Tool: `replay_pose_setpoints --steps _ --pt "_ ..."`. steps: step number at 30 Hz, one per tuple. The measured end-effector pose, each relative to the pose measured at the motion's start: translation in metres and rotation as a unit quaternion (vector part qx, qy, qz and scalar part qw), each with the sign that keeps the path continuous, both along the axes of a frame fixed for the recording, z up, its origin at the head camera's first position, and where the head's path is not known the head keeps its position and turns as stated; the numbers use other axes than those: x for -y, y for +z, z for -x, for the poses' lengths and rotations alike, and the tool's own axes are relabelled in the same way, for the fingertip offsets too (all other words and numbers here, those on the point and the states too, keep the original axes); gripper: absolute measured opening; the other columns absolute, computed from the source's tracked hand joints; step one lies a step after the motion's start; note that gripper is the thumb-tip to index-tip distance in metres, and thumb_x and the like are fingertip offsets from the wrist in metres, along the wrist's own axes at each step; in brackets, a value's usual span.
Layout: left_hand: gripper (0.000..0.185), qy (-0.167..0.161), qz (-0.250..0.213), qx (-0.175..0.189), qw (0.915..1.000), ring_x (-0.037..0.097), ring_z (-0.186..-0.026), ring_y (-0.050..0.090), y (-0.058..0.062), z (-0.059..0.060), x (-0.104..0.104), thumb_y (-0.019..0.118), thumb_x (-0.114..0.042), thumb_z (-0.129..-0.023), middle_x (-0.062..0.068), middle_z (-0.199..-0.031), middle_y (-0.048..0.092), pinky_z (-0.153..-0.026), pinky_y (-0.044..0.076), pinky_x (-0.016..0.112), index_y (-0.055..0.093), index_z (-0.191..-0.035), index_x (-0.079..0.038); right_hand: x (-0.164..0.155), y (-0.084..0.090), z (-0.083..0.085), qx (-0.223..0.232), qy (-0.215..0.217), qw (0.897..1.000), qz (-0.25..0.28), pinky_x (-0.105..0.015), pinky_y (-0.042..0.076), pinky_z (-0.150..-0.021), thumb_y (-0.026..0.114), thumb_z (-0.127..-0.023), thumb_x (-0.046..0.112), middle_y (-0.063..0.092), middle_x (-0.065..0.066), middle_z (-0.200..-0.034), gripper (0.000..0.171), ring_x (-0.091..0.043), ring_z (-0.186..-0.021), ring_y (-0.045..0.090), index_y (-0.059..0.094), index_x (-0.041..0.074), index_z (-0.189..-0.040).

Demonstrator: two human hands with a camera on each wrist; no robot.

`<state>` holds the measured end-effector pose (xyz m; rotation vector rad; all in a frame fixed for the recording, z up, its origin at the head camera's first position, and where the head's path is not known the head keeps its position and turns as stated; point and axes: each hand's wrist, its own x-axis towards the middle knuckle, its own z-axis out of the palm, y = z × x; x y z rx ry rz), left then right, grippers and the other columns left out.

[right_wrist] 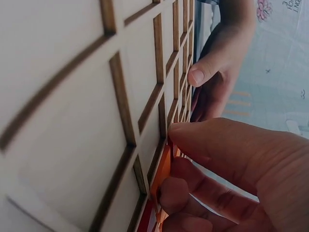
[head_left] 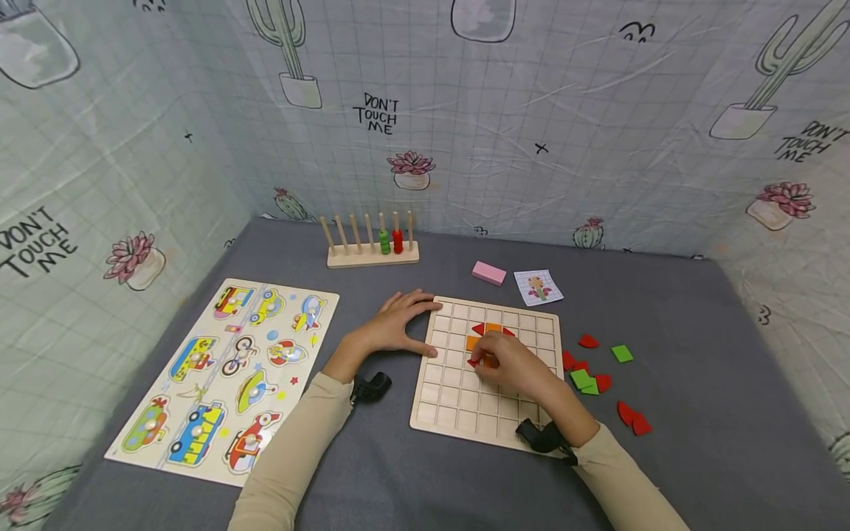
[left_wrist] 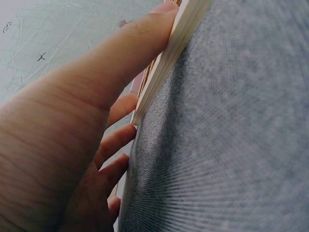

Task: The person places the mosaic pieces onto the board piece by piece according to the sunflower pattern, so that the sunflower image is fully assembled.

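A wooden grid board (head_left: 451, 409) lies in the middle of the table. My left hand (head_left: 392, 327) is spread at its left edge, the thumb on the rim and a fingertip at the upper corner. Over the middle of the grid, my right hand (head_left: 510, 363) pinches a small red piece (head_left: 473, 362) with thumb and fingertips, down at the board's surface. Orange squares (head_left: 493, 327) and red rounded pieces (head_left: 478, 329) sit in cells just beyond. The right hand covers part of the pattern. In the right wrist view, an orange piece (right_wrist: 163, 174) shows beside the fingers.
Loose red pieces (head_left: 626, 413) and green squares (head_left: 622, 354) lie right of the board. Behind it are a pattern card (head_left: 550, 283) and a pink block (head_left: 489, 273). A peg stand (head_left: 373, 259) with beads stands at the back; a vehicle puzzle (head_left: 222, 398) lies left.
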<state>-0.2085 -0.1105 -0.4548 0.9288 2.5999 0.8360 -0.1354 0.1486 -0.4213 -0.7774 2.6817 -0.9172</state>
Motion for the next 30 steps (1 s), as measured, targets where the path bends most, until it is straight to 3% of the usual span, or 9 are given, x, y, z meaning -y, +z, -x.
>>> replay_pose_setpoints --steps 16,30 --pt "0.086 -0.004 -0.004 0.003 1.0 0.029 -0.15 0.013 0.0 -0.001 -0.001 0.082 -0.043 -0.077 0.01 -0.157 0.03 -0.121 -0.001 0.051 0.043 -0.148 -0.016 -0.005 -0.001 -0.008 -0.017 -0.015 1.0 0.01 -0.023 0.041 -0.06 0.073 -0.084 0.007 0.057 -0.002 -0.084 0.005 -0.015 -0.069 0.047 0.069 0.008 -0.086" --pt "0.086 -0.007 -0.011 -0.003 0.9999 0.03 -0.149 0.013 0.001 0.0 0.0 0.083 -0.042 -0.076 0.011 -0.157 0.03 -0.121 0.0 0.052 0.043 -0.148 -0.016 -0.041 0.005 -0.021 -0.042 -0.058 0.997 0.025 -0.021 0.045 -0.056 0.074 -0.084 0.004 0.061 -0.002 -0.085 0.007 -0.01 -0.065 0.051 0.068 0.008 -0.084"
